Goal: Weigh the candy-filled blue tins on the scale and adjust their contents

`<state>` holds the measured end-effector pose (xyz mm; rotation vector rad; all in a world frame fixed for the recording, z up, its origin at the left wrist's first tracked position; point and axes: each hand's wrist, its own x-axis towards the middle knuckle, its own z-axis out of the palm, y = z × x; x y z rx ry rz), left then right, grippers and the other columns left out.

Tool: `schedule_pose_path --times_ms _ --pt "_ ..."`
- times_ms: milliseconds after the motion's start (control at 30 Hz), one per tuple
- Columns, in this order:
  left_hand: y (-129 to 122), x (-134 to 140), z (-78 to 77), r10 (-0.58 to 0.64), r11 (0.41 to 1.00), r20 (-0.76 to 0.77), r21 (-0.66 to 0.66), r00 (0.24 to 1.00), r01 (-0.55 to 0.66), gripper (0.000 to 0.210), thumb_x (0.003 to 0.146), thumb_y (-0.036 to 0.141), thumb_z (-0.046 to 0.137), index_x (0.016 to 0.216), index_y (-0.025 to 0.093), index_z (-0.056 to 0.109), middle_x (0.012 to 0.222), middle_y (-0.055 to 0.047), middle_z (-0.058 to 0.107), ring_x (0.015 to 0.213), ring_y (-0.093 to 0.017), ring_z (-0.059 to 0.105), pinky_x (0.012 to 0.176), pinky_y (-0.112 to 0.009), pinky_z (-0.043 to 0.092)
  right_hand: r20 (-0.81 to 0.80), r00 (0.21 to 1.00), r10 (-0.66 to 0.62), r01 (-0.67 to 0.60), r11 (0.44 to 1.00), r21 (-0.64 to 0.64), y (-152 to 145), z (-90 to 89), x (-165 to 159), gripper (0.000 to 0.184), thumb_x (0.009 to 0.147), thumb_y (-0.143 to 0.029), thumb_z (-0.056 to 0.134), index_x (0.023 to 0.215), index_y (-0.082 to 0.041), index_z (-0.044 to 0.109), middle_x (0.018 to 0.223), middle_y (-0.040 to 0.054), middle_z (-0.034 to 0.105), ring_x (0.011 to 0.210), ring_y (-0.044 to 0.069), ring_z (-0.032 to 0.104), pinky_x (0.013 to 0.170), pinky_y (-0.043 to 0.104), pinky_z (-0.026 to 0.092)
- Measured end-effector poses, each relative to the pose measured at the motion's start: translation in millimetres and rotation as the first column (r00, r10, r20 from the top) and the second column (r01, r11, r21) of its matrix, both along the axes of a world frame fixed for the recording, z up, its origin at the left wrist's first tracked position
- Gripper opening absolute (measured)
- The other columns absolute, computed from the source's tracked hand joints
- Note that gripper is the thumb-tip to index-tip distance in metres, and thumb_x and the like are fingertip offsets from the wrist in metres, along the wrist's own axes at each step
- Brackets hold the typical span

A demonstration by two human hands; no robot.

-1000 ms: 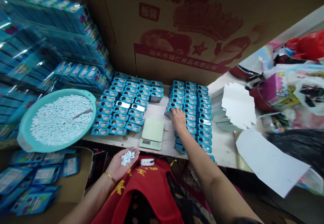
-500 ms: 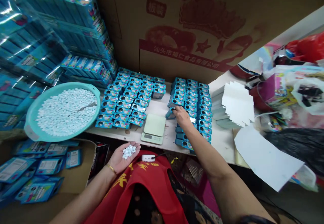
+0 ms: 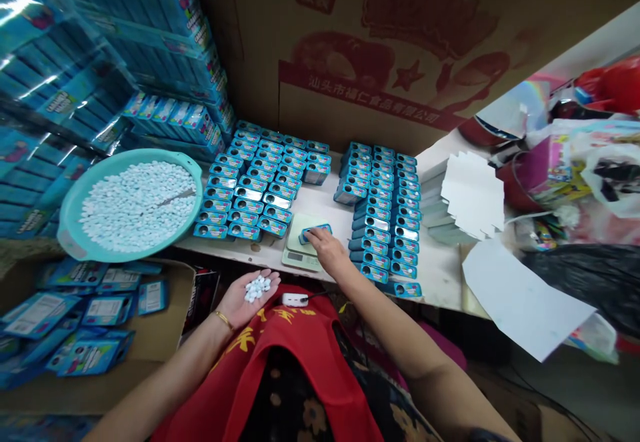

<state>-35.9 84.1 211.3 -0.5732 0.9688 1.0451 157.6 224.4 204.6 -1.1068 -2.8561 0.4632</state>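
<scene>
Palm up and cupped, my left hand [image 3: 245,305] carries a small heap of pale blue-white candies [image 3: 257,288] in front of the table edge. My right hand [image 3: 327,250] grips a small blue candy box [image 3: 316,232] over the plate of the pale green scale [image 3: 295,255]. Whether the box rests on the plate or is just above it, I cannot tell. Rows of similar blue boxes with dark round openings on top [image 3: 245,205] stand left of the scale, and more boxes [image 3: 385,212] stand to its right.
A turquoise basin [image 3: 64,219] of candies with a scoop stands at the left. Below it, a carton [image 3: 170,335] holds blue packs. Wrapped stacks [image 3: 100,62] rise behind. A big cardboard box [image 3: 260,29] backs the table; white card pieces [image 3: 473,195] lie at right.
My right hand has moved left and towards me from the right-hand rows, bringing a blue candy box to the scale. My left hand still holds the candies. The view has shifted slightly.
</scene>
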Motion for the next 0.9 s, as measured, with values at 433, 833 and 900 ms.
schedule_pose_path --times_ms 433,833,900 --pt "-5 9 0.5 -0.054 0.997 0.049 0.058 0.997 0.051 0.022 0.077 0.009 0.048 0.097 0.005 0.058 0.094 -0.017 0.065 0.093 -0.025 0.060 0.079 -0.037 0.050 -0.386 0.905 -0.178 0.106 0.974 -0.199 -60 28.5 12 0.024 0.087 -0.023 0.041 0.103 -0.020 0.058 0.099 0.0071 0.060 0.097 0.015 0.053 0.086 0.030 0.044" --pt "0 21 5.5 -0.201 0.980 0.049 0.014 0.978 0.200 0.019 0.082 0.016 0.045 0.070 0.009 0.058 0.061 -0.007 0.063 0.057 -0.016 0.062 0.060 -0.029 0.051 -0.065 0.978 0.199 -0.207 0.965 -0.158 -98 38.3 -35 0.016 0.086 -0.020 0.042 0.098 -0.017 0.051 0.093 0.0061 0.052 0.083 0.017 0.048 0.069 0.027 0.046" --pt "1 22 5.6 -0.198 0.980 0.035 0.015 0.980 0.198 0.019 0.081 0.014 0.044 0.068 0.009 0.057 0.061 -0.007 0.063 0.057 -0.016 0.061 0.057 -0.027 0.050 -0.054 0.985 0.163 -0.170 0.970 -0.173 -98 37.2 -34 0.016 0.085 -0.019 0.043 0.098 -0.016 0.051 0.093 0.0070 0.052 0.084 0.017 0.048 0.069 0.026 0.046"
